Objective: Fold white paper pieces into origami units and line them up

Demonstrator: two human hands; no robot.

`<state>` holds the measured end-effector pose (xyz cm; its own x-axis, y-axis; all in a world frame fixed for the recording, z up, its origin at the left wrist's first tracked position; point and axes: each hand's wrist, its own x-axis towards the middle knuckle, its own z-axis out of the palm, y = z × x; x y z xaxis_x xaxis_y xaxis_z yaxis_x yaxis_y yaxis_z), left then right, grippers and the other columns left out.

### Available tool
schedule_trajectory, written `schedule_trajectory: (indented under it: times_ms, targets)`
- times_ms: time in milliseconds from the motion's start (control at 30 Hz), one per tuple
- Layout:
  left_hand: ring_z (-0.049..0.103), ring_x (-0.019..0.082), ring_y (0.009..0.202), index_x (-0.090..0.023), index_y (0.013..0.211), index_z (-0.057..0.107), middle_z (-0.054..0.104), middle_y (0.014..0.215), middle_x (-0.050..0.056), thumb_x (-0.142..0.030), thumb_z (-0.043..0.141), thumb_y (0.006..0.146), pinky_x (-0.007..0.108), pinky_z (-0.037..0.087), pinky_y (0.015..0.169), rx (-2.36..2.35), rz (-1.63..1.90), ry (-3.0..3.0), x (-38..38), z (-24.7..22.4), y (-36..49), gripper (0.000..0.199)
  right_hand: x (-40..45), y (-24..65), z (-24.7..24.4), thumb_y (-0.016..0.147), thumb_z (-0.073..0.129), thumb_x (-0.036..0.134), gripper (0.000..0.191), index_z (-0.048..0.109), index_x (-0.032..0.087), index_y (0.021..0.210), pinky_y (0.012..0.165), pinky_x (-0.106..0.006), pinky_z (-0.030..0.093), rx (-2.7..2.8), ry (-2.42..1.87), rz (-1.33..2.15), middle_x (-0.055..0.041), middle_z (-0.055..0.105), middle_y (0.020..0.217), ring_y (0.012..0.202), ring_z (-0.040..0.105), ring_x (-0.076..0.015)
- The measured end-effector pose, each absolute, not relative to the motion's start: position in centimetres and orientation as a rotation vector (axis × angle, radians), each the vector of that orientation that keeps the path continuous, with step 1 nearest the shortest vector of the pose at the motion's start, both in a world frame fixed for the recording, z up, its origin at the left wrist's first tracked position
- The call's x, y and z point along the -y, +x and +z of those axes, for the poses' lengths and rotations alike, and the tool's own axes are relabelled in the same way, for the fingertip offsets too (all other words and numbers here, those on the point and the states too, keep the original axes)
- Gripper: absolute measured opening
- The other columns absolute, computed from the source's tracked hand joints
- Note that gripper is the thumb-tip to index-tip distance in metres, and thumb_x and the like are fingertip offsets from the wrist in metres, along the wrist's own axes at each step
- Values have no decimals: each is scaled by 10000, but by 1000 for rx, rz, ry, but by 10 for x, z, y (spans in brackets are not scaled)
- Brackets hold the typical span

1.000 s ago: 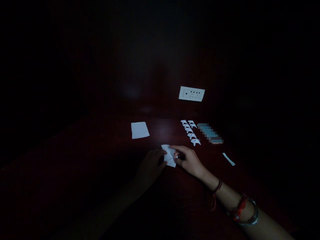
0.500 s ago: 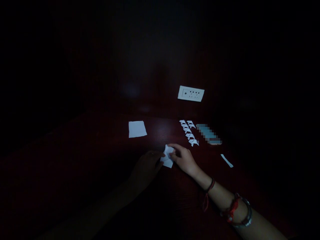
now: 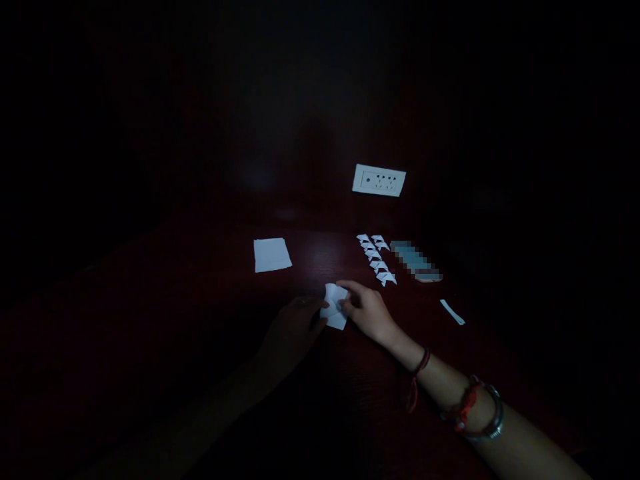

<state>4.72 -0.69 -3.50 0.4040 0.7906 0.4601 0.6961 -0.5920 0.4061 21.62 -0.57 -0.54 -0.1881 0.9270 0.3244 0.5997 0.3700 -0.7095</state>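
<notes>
A small white sheet of paper [image 3: 336,320], partly folded, lies on the dark red table between my hands. My left hand [image 3: 296,327], deep in shadow, grips the paper's left edge with thumb and fingers. From the other side my right hand [image 3: 369,312] pinches its upper right part, thumb on the near face and index finger along the top edge. Beyond the right hand, several small folded white paper pieces [image 3: 373,255] are laid out in two rows. A stack of square white paper [image 3: 273,255] rests farther back on the left.
A phone [image 3: 417,261] with a blurred-out screen lies right of the folded pieces. Nearer on the right is a narrow white paper strip [image 3: 453,312]. A white socket panel [image 3: 379,181] is set in the dark wall behind the table [image 3: 320,263].
The top of the paper between my hands looks slightly more spread out. Both hands keep their hold. The whole view has shifted slightly, so everything sits a little higher.
</notes>
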Motion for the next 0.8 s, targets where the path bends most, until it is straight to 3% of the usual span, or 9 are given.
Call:
schedule_trajectory:
  times_ms: [700,800]
  targets:
    - [450,183,1017,-215,1002,543,526,1078,26,-193,462,789,357,366,857,-1292,881,2501,3,-37,46,229,3,217,-7,693,451,94,420,486,150,1108,600,-211,417,1826,-1348,529,12,556,663,590,490,-89]
    - [455,181,1011,-215,1004,538,532,1069,25,-192,458,791,361,373,846,-1275,884,2510,3,-36,46,229,4,218,-7,694,449,81,446,463,165,1132,629,-226,429,1838,-1336,517,-6,576,745,637,509,-99]
